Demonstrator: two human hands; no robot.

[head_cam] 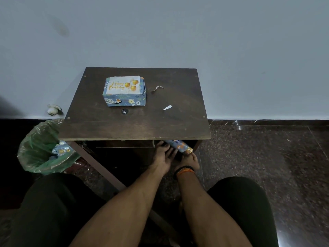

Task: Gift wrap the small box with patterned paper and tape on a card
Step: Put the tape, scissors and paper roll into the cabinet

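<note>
Head view: box [124,91] wrapped in blue patterned paper, birthday card [122,85] on top, sitting far-left on table [135,122]. Two scraps [167,107] to its right. Below front edge, right hand [189,159] gripping paper roll [179,145]; left hand [162,155], fingers spread, touching it. Bin [41,148] beside left edge.

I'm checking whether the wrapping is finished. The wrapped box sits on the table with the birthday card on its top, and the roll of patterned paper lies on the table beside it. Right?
Not quite. The head view shows the roll of patterned paper below the table's front edge, at both hands, not on top. The wrapped box does carry the birthday card.
</note>
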